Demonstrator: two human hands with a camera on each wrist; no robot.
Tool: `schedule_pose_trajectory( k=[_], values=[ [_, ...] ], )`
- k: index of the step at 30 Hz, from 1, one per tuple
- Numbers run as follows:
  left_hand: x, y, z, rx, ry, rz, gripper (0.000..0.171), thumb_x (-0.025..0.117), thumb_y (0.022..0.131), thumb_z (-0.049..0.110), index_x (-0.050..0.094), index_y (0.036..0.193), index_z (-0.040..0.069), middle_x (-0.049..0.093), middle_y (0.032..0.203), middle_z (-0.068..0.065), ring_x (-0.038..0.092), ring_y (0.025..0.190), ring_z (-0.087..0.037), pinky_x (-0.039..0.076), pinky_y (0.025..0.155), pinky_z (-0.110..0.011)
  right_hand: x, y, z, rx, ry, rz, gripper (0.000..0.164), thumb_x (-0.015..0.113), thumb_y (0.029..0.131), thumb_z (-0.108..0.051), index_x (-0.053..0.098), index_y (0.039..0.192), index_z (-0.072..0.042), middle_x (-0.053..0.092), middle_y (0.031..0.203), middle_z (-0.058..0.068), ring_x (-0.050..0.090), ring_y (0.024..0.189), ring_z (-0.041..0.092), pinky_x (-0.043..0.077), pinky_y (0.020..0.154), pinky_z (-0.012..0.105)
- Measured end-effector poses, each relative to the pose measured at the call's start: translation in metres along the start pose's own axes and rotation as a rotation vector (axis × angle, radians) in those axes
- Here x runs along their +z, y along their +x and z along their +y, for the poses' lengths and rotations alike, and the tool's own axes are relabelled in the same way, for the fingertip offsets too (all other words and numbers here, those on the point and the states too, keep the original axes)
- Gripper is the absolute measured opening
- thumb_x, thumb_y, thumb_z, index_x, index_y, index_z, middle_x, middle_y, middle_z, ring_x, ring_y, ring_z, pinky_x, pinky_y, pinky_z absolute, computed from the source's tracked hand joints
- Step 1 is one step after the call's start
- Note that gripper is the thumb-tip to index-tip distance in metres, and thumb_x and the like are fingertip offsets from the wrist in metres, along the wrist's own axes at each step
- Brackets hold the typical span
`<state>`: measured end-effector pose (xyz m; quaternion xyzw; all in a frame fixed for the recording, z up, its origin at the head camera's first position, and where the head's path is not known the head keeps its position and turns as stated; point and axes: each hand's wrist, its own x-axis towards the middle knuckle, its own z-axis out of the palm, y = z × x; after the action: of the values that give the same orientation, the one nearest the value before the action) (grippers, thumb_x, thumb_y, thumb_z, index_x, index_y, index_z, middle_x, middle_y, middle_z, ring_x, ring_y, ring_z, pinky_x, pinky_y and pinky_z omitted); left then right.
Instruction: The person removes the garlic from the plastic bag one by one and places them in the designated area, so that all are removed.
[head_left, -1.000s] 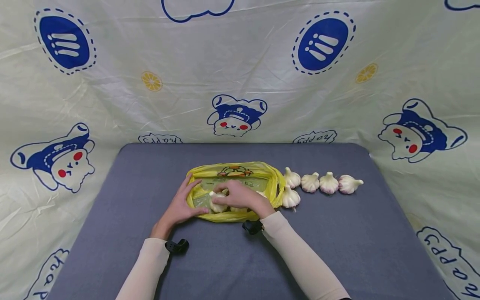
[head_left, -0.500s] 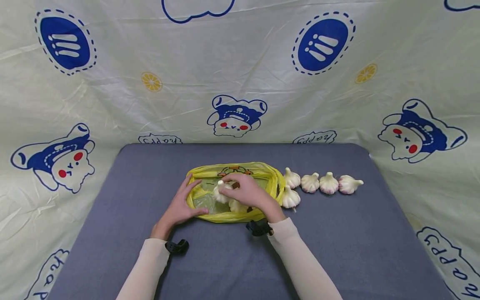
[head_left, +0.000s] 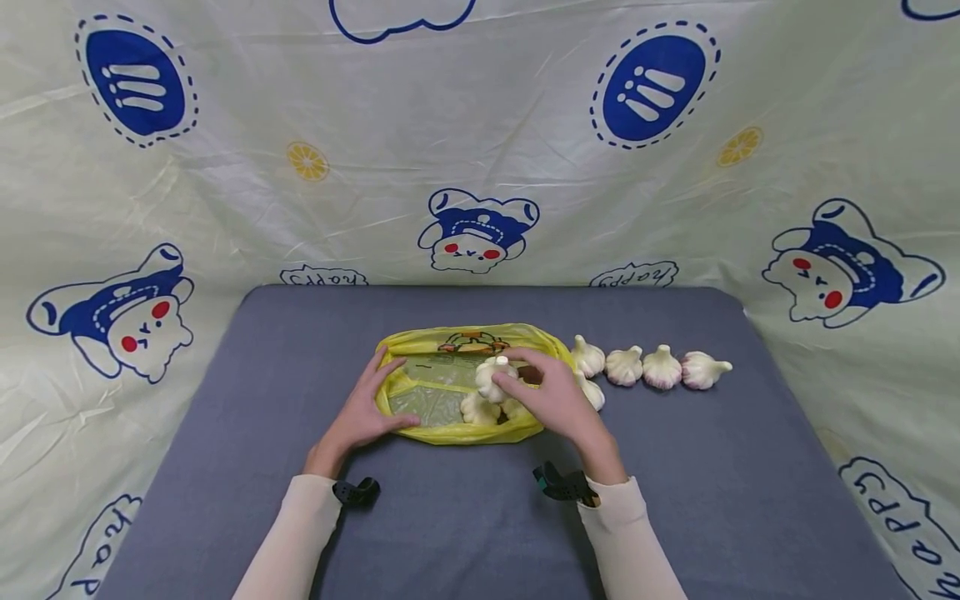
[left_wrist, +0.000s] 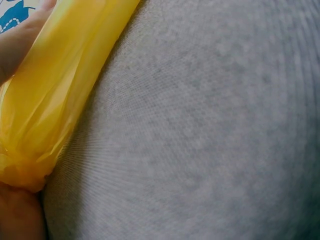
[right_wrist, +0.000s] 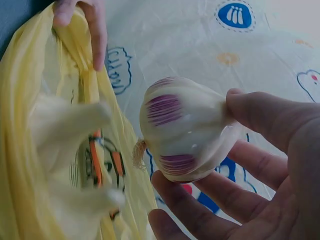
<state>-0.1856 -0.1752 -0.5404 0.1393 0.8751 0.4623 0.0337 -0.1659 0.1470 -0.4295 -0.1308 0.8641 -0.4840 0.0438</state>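
My right hand (head_left: 558, 400) holds a garlic bulb (head_left: 496, 379) by thumb and fingers, over the right half of a yellow plastic bag (head_left: 431, 435). In the right wrist view the bulb (right_wrist: 187, 131) shows purple streaks and a tuft of roots, with its neck under the thumb. My left hand (head_left: 369, 408) grips the bag's left end, thumb at the near rim and fingers at the far rim, so the mouth stays spread. Inside the bag, more garlic (head_left: 480, 409) lies toward the right. The left wrist view shows mostly the bag's yellow side (left_wrist: 55, 85) and cloth.
A row of garlic bulbs (head_left: 662, 367) runs rightward from the bag on the grey-blue cloth (head_left: 465, 517). One more bulb (head_left: 592, 393) lies against the bag's right end, partly behind my right hand. A printed curtain (head_left: 480, 108) hangs behind the table.
My right hand has lifted the garlic bulb from the bag's left part and carried it to the right. The left hand has kept its place on the bag.
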Motion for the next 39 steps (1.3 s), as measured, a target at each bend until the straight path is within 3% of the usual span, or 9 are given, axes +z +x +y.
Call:
schedule_pose_trajectory(
  k=[7, 17, 25, 27, 33, 39],
  values=[
    [0.0, 0.001, 0.002, 0.0, 0.002, -0.006, 0.096, 0.092, 0.076, 0.035, 0.043, 0.157, 0.018, 0.006, 0.174, -0.01, 0.008, 0.158, -0.044, 0.017, 0.12, -0.072, -0.022, -0.023, 0.017, 0.025, -0.014, 0.076, 0.044, 0.072, 0.098, -0.033, 0.067, 0.134, -0.008, 0.068, 0.133, 0.014, 0.069, 0.113, 0.033, 0.057, 0.091, 0.048],
    [0.001, 0.002, 0.002, -0.01, 0.019, -0.004, 0.097, 0.091, 0.076, 0.037, 0.042, 0.158, 0.019, 0.005, 0.175, -0.01, 0.008, 0.158, -0.044, 0.018, 0.119, -0.073, -0.053, -0.042, 0.03, 0.051, -0.014, 0.17, 0.038, 0.07, 0.1, -0.028, 0.067, 0.133, -0.008, 0.068, 0.128, 0.017, 0.07, 0.106, 0.031, 0.056, 0.079, 0.03],
    [0.001, 0.0, 0.002, -0.013, 0.033, 0.006, 0.097, 0.092, 0.075, 0.037, 0.043, 0.157, 0.019, 0.007, 0.174, -0.01, 0.01, 0.158, -0.044, 0.018, 0.119, -0.073, -0.072, -0.058, 0.05, 0.075, -0.055, 0.265, 0.04, 0.07, 0.1, -0.029, 0.067, 0.133, -0.007, 0.065, 0.136, 0.015, 0.064, 0.121, 0.031, 0.048, 0.09, 0.011],
    [0.001, 0.0, 0.002, -0.011, 0.037, 0.008, 0.097, 0.092, 0.075, 0.037, 0.043, 0.157, 0.018, 0.007, 0.174, -0.011, 0.01, 0.158, -0.044, 0.019, 0.119, -0.073, -0.076, -0.062, 0.055, 0.092, -0.066, 0.288, 0.04, 0.07, 0.1, -0.03, 0.068, 0.134, -0.008, 0.065, 0.137, 0.014, 0.064, 0.12, 0.025, 0.046, 0.088, 0.008],
    [0.002, 0.0, 0.003, -0.011, 0.043, 0.016, 0.098, 0.092, 0.074, 0.037, 0.044, 0.156, 0.017, 0.009, 0.174, -0.011, 0.011, 0.158, -0.042, 0.019, 0.12, -0.071, -0.088, -0.073, 0.068, 0.173, -0.095, 0.363, 0.042, 0.07, 0.1, -0.034, 0.068, 0.134, -0.009, 0.066, 0.135, 0.013, 0.056, 0.103, -0.013, 0.046, 0.084, 0.005],
    [0.003, 0.0, 0.004, -0.015, 0.045, 0.011, 0.099, 0.092, 0.074, 0.038, 0.043, 0.157, 0.017, 0.009, 0.174, -0.011, 0.01, 0.158, -0.043, 0.019, 0.12, -0.072, -0.099, -0.079, 0.082, 0.269, -0.12, 0.407, 0.049, 0.068, 0.1, -0.039, 0.065, 0.137, -0.007, 0.065, 0.136, 0.016, 0.05, 0.095, -0.02, 0.045, 0.078, 0.009]
  ],
)
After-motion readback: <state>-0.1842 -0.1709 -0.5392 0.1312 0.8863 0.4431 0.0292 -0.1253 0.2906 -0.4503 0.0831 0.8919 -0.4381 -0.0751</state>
